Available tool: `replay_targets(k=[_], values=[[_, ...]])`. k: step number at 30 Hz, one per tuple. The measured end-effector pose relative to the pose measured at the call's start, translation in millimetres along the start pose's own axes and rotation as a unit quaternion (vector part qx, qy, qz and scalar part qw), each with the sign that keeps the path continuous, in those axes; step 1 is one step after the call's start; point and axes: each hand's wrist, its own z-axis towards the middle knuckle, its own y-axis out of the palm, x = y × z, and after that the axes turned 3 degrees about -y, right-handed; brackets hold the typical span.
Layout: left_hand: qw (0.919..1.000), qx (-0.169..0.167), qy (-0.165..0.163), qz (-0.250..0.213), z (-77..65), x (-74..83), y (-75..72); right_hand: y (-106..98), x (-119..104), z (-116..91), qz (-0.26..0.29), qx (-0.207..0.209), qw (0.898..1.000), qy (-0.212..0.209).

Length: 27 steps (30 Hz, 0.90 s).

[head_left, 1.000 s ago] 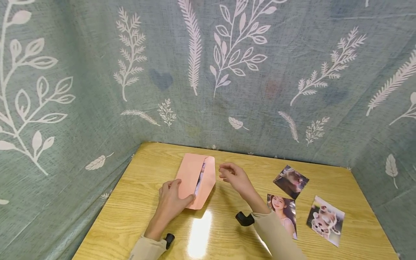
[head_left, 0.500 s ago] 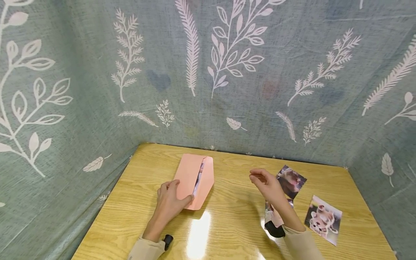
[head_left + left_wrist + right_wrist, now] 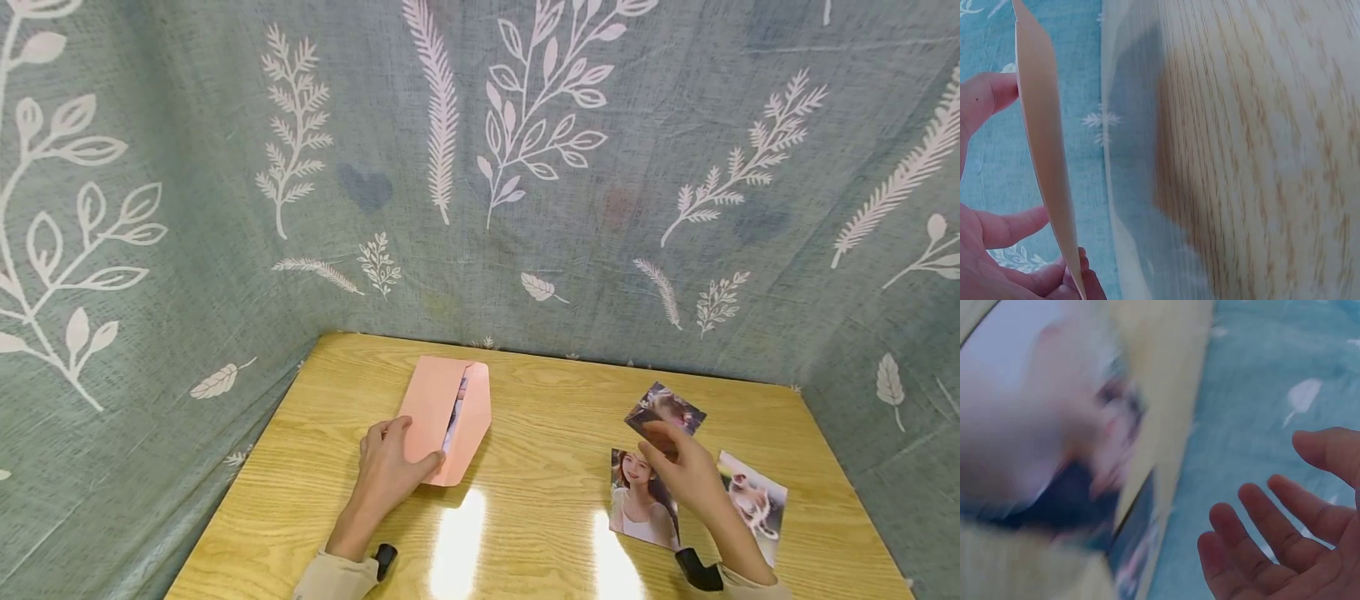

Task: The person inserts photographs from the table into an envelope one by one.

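My left hand (image 3: 386,467) holds a pink envelope (image 3: 429,398) at its near left part, thumb by the opening and fingers at the side edge. In the left wrist view the envelope (image 3: 1044,125) stands off the table, its fingers touching the edge. A photo (image 3: 453,418) shows through the envelope's opening. Over at the right, my right hand (image 3: 686,471) hovers above several loose photos, holding nothing. Nearest to it are a dark photo (image 3: 663,407) and a portrait photo (image 3: 637,510) of a person in white. An animal photo (image 3: 757,500) is partly covered by the forearm.
Everything lies on a wooden table (image 3: 551,442) with glossy light reflections near its front. A blue-green cloth (image 3: 465,275) with white leaf prints hangs behind it and along both sides.
My right hand has moved right, away from the envelope's flap to above the photos. The portrait photo shows more fully now, the animal photo less. My left hand stays at the envelope.
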Motion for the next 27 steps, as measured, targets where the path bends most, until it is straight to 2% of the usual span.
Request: replay_targets(k=[6,11,16,20,27], values=[[1.0,0.004,0.005,-0.002,-0.4,0.0,-0.5,-5.3,23.2,-12.7,-0.078,-0.008,0.997,0.012],[1.0,0.004,0.004,-0.003,-0.8,0.5,-1.3,-6.3,34.8,-18.4,-0.084,-0.02,0.996,0.029],[1.0,0.002,0.005,-0.003,-1.0,1.0,-2.1,-3.0,46.0,-20.7,-0.11,-0.009,0.994,0.009],[1.0,0.001,0.004,-0.006,-1.8,0.8,-2.7,0.9,54.1,-24.3,-0.146,-0.013,0.989,0.001],[1.0,-0.002,0.003,-0.008,-3.8,1.4,-3.8,3.6,58.4,-27.0,-0.191,-0.038,0.981,0.021]])
